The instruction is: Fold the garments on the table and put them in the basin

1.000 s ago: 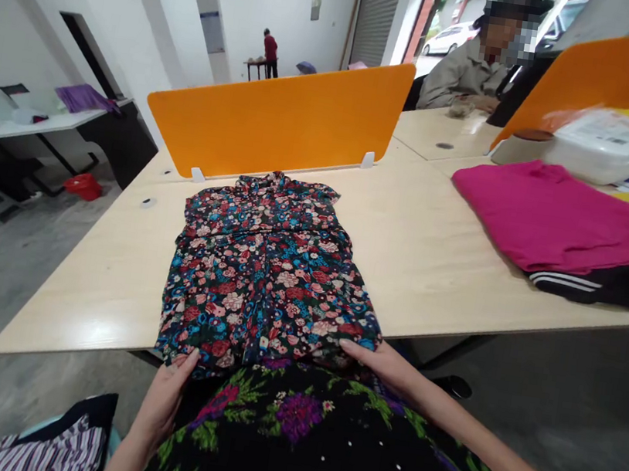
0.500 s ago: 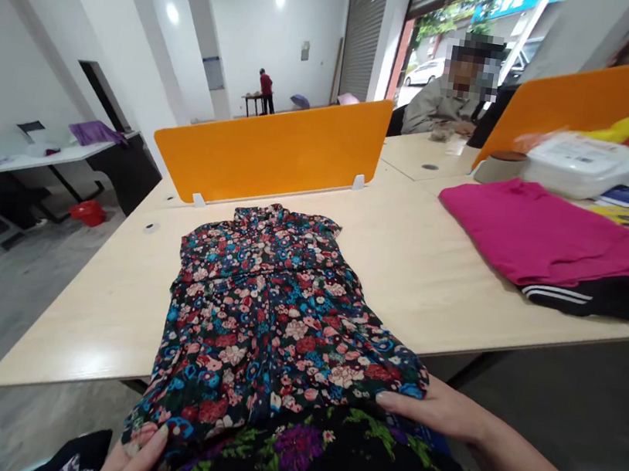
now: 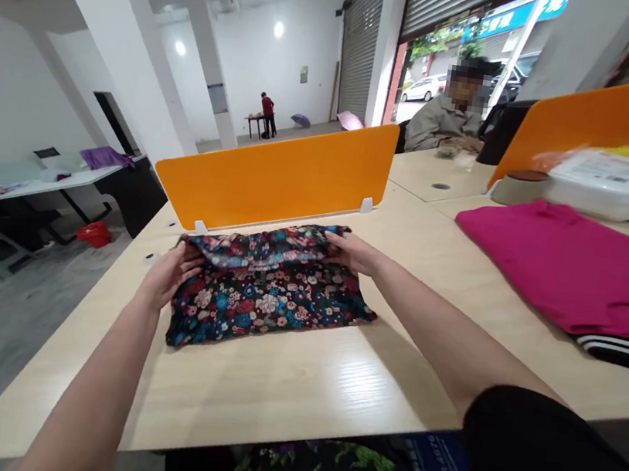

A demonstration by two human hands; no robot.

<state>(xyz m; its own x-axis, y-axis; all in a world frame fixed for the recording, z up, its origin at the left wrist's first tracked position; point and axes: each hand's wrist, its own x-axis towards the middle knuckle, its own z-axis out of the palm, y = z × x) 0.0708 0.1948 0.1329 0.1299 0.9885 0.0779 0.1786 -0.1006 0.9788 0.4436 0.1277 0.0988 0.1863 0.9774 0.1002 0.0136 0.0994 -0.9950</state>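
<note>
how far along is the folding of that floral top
Done: the floral top lies doubled into a short band on the table. In hand: the left hand and right hand grip its far corners. Left: it is still wide, and the pink garment lies unfolded.

Open office: desks with orange dividers.
</note>
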